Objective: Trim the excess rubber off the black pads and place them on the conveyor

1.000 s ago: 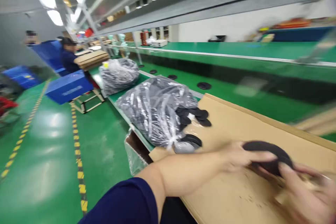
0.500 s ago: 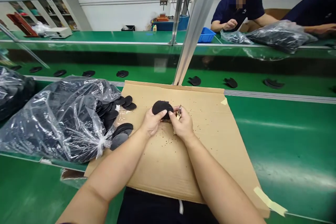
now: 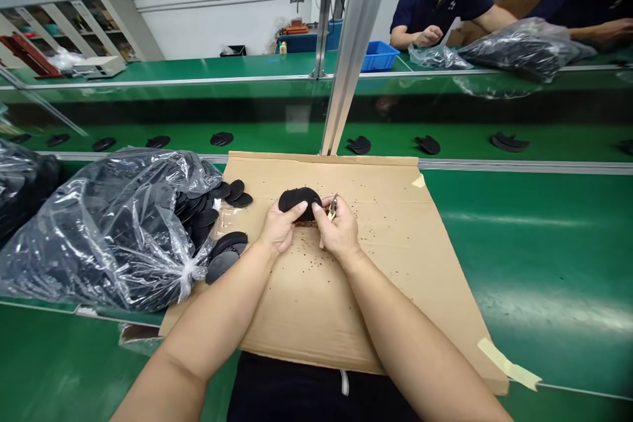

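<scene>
My left hand [image 3: 279, 227] is closed on the left side of black round flat pieces [image 3: 297, 201], its thumb lying across the face. They overlap and are held above the cardboard. With thumb and fingertips, my right hand [image 3: 339, 227] pinches their right edge. A small pair of nippers [image 3: 333, 206] with yellowish handles is also held in my right hand, its metal jaws pointing up. Black crumbs [image 3: 312, 264] lie scattered on the cardboard sheet [image 3: 306, 316] below. To the left, more black discs [image 3: 222, 265] lie beside a clear plastic bag [image 3: 113, 231] full of them.
Beyond the cardboard, black pieces [image 3: 221, 138] sit spaced along a green conveyor belt [image 3: 277, 135]. A metal post [image 3: 346, 59] rises behind the cardboard's far edge. Across the belt are a blue bin [image 3: 380, 57], a co-worker [image 3: 438, 6], another person's arm and a filled bag [image 3: 519, 49].
The black pieces in my hands have shifted against each other, so their outline is now wider with a dip on top. The whole view has moved slightly.
</scene>
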The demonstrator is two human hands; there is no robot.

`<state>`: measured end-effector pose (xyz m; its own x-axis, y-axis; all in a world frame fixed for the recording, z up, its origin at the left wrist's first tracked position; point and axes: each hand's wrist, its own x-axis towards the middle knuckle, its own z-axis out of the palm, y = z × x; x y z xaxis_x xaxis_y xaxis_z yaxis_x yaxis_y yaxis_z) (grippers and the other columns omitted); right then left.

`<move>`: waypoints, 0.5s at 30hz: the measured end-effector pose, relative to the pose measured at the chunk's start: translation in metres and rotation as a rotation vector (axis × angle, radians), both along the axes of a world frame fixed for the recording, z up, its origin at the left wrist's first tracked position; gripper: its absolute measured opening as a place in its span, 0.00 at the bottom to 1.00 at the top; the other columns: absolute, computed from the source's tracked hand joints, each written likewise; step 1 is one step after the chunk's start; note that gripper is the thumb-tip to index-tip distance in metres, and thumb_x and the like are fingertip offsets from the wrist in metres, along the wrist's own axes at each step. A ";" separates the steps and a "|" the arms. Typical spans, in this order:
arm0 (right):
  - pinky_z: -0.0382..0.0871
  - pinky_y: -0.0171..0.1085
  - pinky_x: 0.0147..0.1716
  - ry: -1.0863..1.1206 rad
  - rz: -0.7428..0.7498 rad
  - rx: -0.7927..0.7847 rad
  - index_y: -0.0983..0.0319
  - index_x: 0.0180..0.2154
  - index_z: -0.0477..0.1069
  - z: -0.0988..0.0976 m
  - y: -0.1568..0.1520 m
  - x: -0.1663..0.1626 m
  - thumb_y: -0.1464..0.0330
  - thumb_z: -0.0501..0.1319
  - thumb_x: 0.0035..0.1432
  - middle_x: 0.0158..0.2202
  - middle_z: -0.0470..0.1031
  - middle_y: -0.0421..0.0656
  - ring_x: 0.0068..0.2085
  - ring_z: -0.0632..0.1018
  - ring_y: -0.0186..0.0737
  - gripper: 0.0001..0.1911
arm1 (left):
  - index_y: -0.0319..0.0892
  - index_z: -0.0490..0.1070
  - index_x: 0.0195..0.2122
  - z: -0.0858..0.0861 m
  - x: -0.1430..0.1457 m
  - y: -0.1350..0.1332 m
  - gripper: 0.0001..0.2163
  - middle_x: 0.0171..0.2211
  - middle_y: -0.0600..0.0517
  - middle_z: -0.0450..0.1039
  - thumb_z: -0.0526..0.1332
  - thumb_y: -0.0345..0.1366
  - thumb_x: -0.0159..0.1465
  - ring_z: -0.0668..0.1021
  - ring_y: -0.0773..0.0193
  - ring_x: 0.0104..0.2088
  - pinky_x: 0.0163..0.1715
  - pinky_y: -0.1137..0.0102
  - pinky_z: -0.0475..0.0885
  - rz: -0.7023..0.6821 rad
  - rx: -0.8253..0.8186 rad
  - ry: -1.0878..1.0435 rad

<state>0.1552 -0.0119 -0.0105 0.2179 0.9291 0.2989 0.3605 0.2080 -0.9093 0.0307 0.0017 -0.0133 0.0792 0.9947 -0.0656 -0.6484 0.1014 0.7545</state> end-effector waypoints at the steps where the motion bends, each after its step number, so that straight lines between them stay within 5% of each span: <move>1: 0.66 0.36 0.31 0.014 0.019 -0.014 0.60 0.33 0.68 0.001 0.001 0.001 0.58 0.60 0.55 0.27 0.72 0.39 0.27 0.72 0.36 0.12 | 0.39 0.76 0.38 0.000 -0.001 0.000 0.16 0.39 0.49 0.78 0.73 0.31 0.47 0.78 0.60 0.43 0.54 0.61 0.67 -0.007 0.006 0.009; 8: 0.66 0.36 0.33 0.031 0.316 -0.098 0.61 0.34 0.71 0.002 0.008 0.015 0.54 0.62 0.53 0.28 0.72 0.39 0.31 0.72 0.36 0.17 | 0.38 0.76 0.36 0.001 -0.009 0.000 0.15 0.37 0.48 0.78 0.73 0.32 0.47 0.78 0.60 0.42 0.53 0.62 0.67 -0.152 0.032 0.047; 15: 0.67 0.37 0.34 0.087 0.313 -0.124 0.61 0.33 0.70 -0.001 0.008 0.018 0.53 0.65 0.49 0.29 0.73 0.39 0.31 0.72 0.37 0.19 | 0.37 0.75 0.34 0.001 -0.010 0.001 0.14 0.37 0.47 0.77 0.73 0.33 0.47 0.78 0.56 0.43 0.53 0.59 0.67 -0.193 0.064 0.073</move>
